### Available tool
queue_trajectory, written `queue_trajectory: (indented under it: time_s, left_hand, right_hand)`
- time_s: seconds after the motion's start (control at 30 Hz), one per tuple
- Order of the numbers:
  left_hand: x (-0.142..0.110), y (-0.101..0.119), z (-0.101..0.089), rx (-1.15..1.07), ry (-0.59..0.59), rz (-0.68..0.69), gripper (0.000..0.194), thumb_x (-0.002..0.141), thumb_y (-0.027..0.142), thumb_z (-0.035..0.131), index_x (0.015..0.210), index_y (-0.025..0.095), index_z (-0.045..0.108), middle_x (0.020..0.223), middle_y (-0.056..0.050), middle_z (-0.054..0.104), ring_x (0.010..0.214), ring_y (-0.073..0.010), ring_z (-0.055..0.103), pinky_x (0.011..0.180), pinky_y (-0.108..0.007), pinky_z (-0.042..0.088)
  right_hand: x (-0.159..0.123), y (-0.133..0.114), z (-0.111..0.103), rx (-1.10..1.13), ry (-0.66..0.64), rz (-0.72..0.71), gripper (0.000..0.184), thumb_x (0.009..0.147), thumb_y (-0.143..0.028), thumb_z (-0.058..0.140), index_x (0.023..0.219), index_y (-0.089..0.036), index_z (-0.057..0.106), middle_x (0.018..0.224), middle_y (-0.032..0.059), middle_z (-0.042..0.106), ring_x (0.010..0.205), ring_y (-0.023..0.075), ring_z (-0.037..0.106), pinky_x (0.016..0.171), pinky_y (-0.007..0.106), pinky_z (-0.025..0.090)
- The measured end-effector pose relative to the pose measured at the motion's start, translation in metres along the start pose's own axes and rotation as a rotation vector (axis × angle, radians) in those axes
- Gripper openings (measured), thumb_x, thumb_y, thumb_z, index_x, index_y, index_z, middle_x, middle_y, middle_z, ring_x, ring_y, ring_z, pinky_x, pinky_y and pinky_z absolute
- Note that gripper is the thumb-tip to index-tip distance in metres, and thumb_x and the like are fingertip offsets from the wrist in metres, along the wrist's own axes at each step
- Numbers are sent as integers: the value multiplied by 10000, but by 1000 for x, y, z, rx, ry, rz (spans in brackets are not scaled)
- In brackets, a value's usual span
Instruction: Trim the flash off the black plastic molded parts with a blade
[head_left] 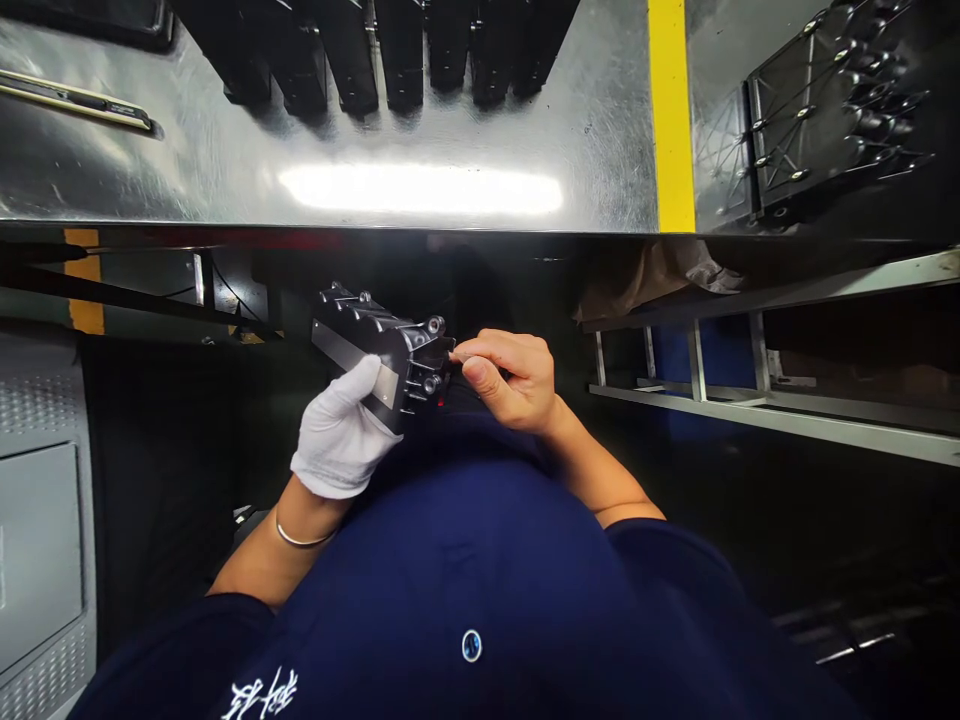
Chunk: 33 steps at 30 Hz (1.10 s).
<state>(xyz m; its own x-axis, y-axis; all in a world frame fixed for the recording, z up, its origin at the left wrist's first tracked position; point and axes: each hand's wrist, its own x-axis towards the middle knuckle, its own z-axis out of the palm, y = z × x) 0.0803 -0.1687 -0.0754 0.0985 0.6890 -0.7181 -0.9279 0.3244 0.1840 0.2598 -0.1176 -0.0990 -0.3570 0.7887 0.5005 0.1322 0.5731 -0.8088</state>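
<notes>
My left hand (341, 435), in a white glove, grips a black moulded part (397, 345) in front of my body, below the table edge. Along the side of this part runs a flat silver-grey strip (341, 347), with my thumb pressed over it. Ribs and round bosses show at the part's right end. There my bare right hand (517, 375) is closed, thumb and forefinger pinched together close to the end face. A small thin tip shows at the fingertips, too little to name.
A metal-topped table (450, 135) lies ahead, bearing a row of black parts (405, 60), a knife-like tool (82, 102) at left and yellow tape (671, 120). Ribbed black parts (795, 120) stand at right. Below them is a metal frame (750, 412); a grey panel (45, 540) is at lower left.
</notes>
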Motion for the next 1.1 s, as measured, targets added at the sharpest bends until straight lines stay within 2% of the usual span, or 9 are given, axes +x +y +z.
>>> queue_trajectory:
  time_s: [0.17, 0.43, 0.63, 0.73, 0.83, 0.9, 1.0, 1.07, 1.1]
  left_hand:
    - [-1, -1, 8, -27, 21, 7, 419, 969, 44, 298, 812, 173, 664, 550, 45, 629, 557, -65, 675, 838, -190, 580]
    - [-3, -1, 9, -19, 26, 15, 361, 974, 45, 336, 1037, 168, 669, 587, 53, 671, 620, -68, 703, 875, -177, 561]
    - [-5, -2, 14, -8, 60, 38, 442, 980, 28, 296, 1279, 163, 591, 640, 47, 705, 674, -75, 723, 858, -166, 561]
    - [-6, -2, 19, 32, 76, 48, 422, 979, 44, 358, 1312, 179, 580, 650, 47, 709, 677, -77, 722, 869, -162, 555]
    - [-9, -4, 22, 89, 101, 73, 401, 949, 22, 414, 1252, 183, 620, 678, 38, 719, 649, -83, 715, 808, -174, 582]
    - [-14, -6, 21, 114, 119, 71, 366, 906, -20, 440, 1123, 157, 677, 665, 28, 714, 611, -79, 704, 717, -141, 586]
    - [-22, -11, 14, 222, 8, 40, 261, 780, -55, 574, 890, 133, 720, 671, -1, 722, 591, -110, 704, 626, -137, 588]
    - [-23, -11, 10, 288, -72, 43, 226, 719, -49, 642, 836, 126, 724, 700, -18, 732, 594, -138, 707, 602, -169, 600]
    - [-22, -10, 9, 279, -65, 56, 233, 729, -40, 645, 859, 134, 729, 707, -10, 733, 603, -134, 709, 624, -169, 602]
  right_hand:
    - [1, 2, -4, -80, 26, 20, 268, 959, -300, 548, 796, -143, 693, 629, 16, 649, 517, 82, 518, 512, 219, 420]
    - [-1, 3, -5, -167, -42, -31, 249, 947, -281, 565, 795, -142, 706, 617, 19, 649, 520, 85, 519, 516, 217, 417]
    - [-1, 2, -7, -171, -49, -38, 245, 949, -269, 563, 807, -132, 707, 613, 20, 644, 515, 83, 509, 511, 216, 414]
    - [-1, 2, -7, -147, -71, -45, 241, 952, -251, 562, 804, -126, 706, 631, 25, 660, 533, 83, 542, 526, 208, 430]
    - [-3, 6, -6, -141, -66, -58, 247, 957, -259, 556, 804, -137, 706, 650, 23, 674, 547, 87, 570, 541, 208, 446]
    - [-3, 13, -8, -159, -29, -19, 265, 961, -288, 550, 802, -150, 711, 673, 26, 689, 571, 99, 600, 568, 221, 469]
    - [-1, 26, -15, -195, 136, 139, 318, 968, -333, 531, 779, -164, 723, 698, 34, 707, 633, 129, 655, 624, 245, 509]
    - [0, 29, -21, -209, 211, 201, 325, 967, -336, 529, 779, -167, 733, 712, 37, 716, 660, 141, 671, 649, 258, 525]
    - [0, 29, -23, -206, 202, 188, 315, 964, -328, 534, 787, -168, 738, 712, 35, 716, 653, 140, 668, 643, 259, 526]
